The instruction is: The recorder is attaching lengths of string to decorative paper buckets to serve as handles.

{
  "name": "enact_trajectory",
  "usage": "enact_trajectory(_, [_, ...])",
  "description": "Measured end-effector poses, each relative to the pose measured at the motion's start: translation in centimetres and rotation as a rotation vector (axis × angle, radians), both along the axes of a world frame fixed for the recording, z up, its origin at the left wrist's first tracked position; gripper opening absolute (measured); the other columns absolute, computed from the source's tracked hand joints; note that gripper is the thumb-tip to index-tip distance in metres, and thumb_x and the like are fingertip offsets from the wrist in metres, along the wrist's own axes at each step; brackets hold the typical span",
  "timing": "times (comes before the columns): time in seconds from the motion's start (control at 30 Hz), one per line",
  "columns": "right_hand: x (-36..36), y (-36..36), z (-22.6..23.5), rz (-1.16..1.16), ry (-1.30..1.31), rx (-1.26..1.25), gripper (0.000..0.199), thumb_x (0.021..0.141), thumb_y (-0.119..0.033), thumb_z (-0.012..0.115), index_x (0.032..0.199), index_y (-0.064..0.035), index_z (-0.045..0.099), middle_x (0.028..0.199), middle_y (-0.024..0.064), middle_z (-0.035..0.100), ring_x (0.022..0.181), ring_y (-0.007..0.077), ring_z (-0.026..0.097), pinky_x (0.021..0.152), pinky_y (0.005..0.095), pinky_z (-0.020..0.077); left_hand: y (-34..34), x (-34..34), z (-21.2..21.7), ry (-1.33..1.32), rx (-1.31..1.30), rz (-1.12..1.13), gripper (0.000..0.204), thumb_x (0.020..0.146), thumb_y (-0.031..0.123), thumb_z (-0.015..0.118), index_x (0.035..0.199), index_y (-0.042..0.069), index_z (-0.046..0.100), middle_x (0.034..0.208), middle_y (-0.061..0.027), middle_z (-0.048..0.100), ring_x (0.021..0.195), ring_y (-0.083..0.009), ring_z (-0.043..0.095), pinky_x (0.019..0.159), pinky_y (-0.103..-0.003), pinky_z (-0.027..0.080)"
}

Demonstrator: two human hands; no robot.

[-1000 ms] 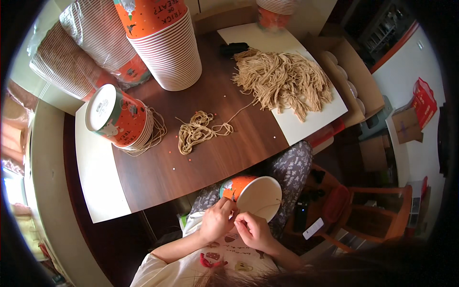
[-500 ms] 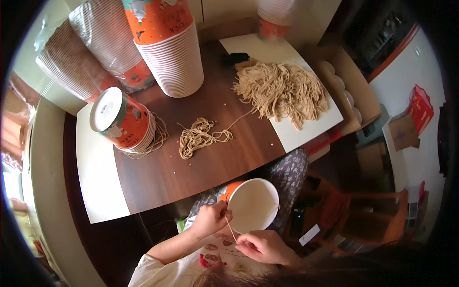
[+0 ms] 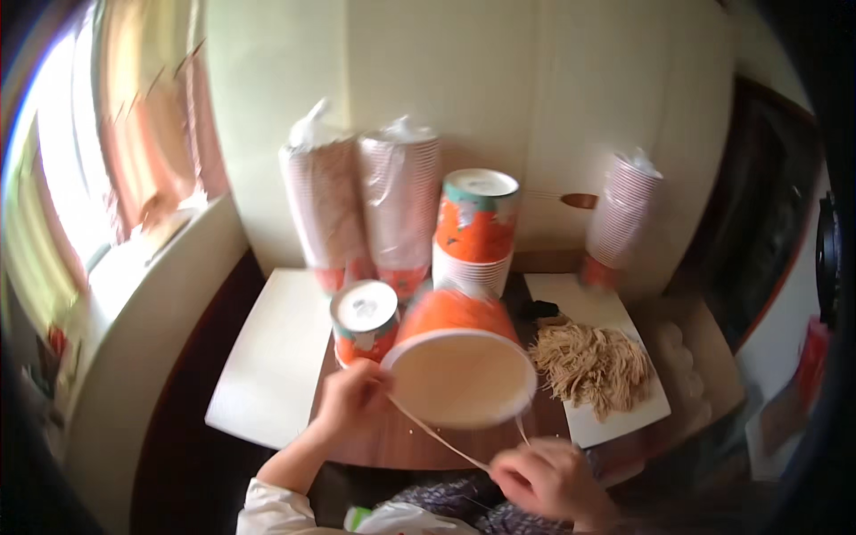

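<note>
An orange paper bucket [image 3: 464, 379] is held up over the table, tilted so that its wide white-rimmed mouth faces me. At the left of its rim, my left hand [image 3: 349, 401] pinches the edge, fingers closed. A tan cord [image 3: 437, 435] runs from there to my right hand [image 3: 544, 477], whose fingers are closed on it. From that hand a short length goes up to the right side of the rim. Motion blurs both hands and the bucket somewhat. Any cord ends inside the fingers are hidden.
Behind stand an upturned bucket stack [image 3: 364, 308], a taller stack [image 3: 477, 209], and bagged stacks [image 3: 401, 205] against the wall. A heap of tan cords [image 3: 593, 366] lies on the right of the table [image 3: 267, 357]. An open carton [image 3: 718, 357] sits beyond the table's right edge.
The bucket has come up from my lap to above the table, its mouth turned toward me. Both hands rose with it, and the view has tilted up toward the wall.
</note>
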State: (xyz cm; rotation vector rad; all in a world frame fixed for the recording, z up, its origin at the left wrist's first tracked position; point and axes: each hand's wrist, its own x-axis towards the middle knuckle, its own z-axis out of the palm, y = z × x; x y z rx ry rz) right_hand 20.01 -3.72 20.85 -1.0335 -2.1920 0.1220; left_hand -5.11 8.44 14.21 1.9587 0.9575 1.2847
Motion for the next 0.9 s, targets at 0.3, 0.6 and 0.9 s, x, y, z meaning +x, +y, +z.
enact_trajectory(0.3, [-5.9, 17.2, -5.5, 0.036, -0.172, 0.404, 0.009, 0.076, -0.014, 0.056, 0.075, -0.0081, 0.049, 0.064, 0.0063, 0.053, 0.062, 0.0223, 0.056, 0.053, 0.0335, 0.0449, 11.0, -7.0, -1.0, 0.121, 0.722, 0.561, 0.011, 0.069, 0.004, 0.061, 0.070, 0.004, 0.050, 0.075, -0.0111, 0.056, 0.055, -0.0292, 0.056, 0.047, -0.035, 0.046])
enact_trajectory(0.6, [-11.7, 21.7, -11.5, 0.158, -0.206, 0.275, 0.011, 0.079, -0.019, 0.054, 0.079, -0.0088, 0.050, 0.068, 0.0063, 0.056, 0.066, 0.0241, 0.058, 0.061, 0.0355, 0.0465, 16.2, -12.3, -7.6, 0.239, 0.621, 0.641, 0.009, 0.070, 0.006, 0.059, 0.074, 0.005, 0.052, 0.075, -0.0101, 0.054, 0.056, -0.0304, 0.056, 0.048, -0.037, 0.047])
enact_trajectory(0.9, [-11.4, 22.6, -13.7, 0.098, -0.188, 0.202, 0.008, 0.076, -0.014, 0.056, 0.074, -0.0082, 0.051, 0.066, 0.0069, 0.055, 0.065, 0.0251, 0.056, 0.060, 0.0359, 0.0453, 18.1, -11.3, -9.9, 0.339, 0.611, 0.664, 0.009, 0.070, 0.008, 0.057, 0.069, 0.005, 0.049, 0.071, -0.0113, 0.052, 0.052, -0.0318, 0.053, 0.046, -0.039, 0.045])
